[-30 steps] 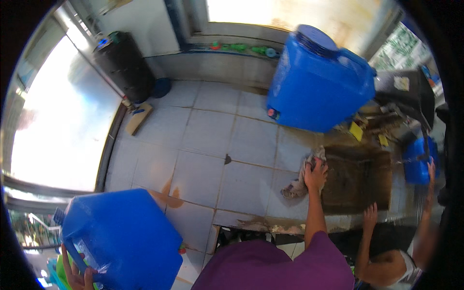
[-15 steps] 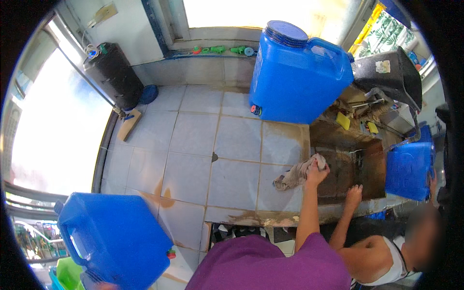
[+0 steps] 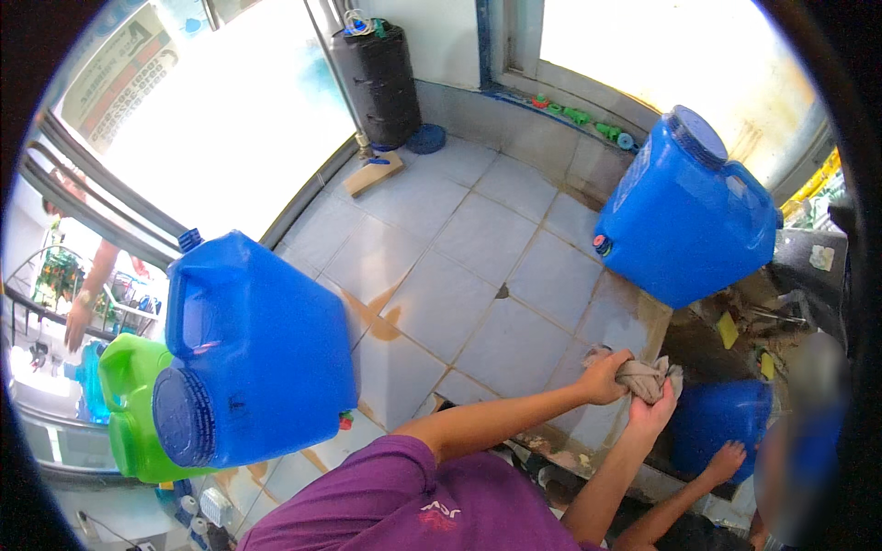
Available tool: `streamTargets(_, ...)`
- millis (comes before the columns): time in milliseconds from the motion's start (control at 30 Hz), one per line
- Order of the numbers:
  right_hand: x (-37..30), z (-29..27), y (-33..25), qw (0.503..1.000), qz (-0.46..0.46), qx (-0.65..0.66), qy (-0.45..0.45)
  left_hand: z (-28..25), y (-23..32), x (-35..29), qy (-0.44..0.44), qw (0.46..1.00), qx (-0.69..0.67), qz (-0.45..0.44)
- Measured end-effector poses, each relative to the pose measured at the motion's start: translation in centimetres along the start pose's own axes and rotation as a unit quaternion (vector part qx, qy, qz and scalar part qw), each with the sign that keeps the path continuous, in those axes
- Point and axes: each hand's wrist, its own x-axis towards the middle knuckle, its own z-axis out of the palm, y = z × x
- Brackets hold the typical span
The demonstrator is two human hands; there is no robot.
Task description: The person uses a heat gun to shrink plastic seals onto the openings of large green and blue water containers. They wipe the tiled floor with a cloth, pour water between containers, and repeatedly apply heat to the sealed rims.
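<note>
Desk: Where is the cloth, and who has it?

Photographer: A beige cloth [image 3: 643, 375], bunched and twisted, is gripped by a person in a purple shirt [image 3: 367, 500] over the right part of a pale tiled bench [image 3: 482, 340]. The left hand [image 3: 604, 378] curls around its left portion; the right hand [image 3: 652, 410] clasps the other end from the near side.

Desk: Which way does it point?

Photographer: Its long axis runs left to right, sloping slightly nearer the wearer at the right. The rumpled right end points toward a brown basin [image 3: 691, 342]. Whether the cloth touches the tiles, I cannot tell.

Desk: And the edges, the room around it?

Photographer: The bench's chipped near edge passes below the forearms. Tile stretches leftward and away, between a blue jug [image 3: 266, 354] at left and another blue jug [image 3: 689, 220] at far right. Close on the right, a co-worker's hand [image 3: 729, 459] rests against a blue container [image 3: 712, 418].
</note>
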Motion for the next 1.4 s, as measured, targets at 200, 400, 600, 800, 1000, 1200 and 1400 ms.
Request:
streamTargets(200, 2.7, -6.5, -1.9, 0.975, 0.214, -0.005, -0.056, 2.1, 2.1, 3.3, -0.163, 0.935, -0.3, 0.093)
streamTargets(400, 1.7, -7.3, -2.2, 0.971, 0.078, 0.098, -0.205, 2.7, 4.9, 5.8, -0.089, 0.971, 0.114, 0.188)
streamTargets(600, 1.5, -7.7, -5.8, 0.932, 0.097, -0.228, -0.265, 3.4, 7.2, 7.0, -0.07, 0.985, 0.055, 0.15)
streamTargets(800, 1.3, -6.8, -7.3, 0.911, 0.117, -0.307, -0.248, 2.0, 7.4, 8.0, -0.354, 0.738, 0.407, 0.406)
streamTargets(1000, 2.4, -5.1, -6.5, 0.767, -0.144, -0.607, -0.152, 7.9, 6.1, 12.5, -0.328, 0.72, 0.474, 0.386)
streamTargets(1200, 4.7, -7.7, -6.4, 0.642, -0.236, -0.729, -0.031, 11.6, 6.3, 14.1, -0.333, 0.752, 0.497, 0.277)
streamTargets(1400, 6.2, -7.9, -8.0, 0.544, -0.344, -0.763, -0.06, 11.5, 6.5, 15.0, -0.345, 0.797, 0.46, 0.184)
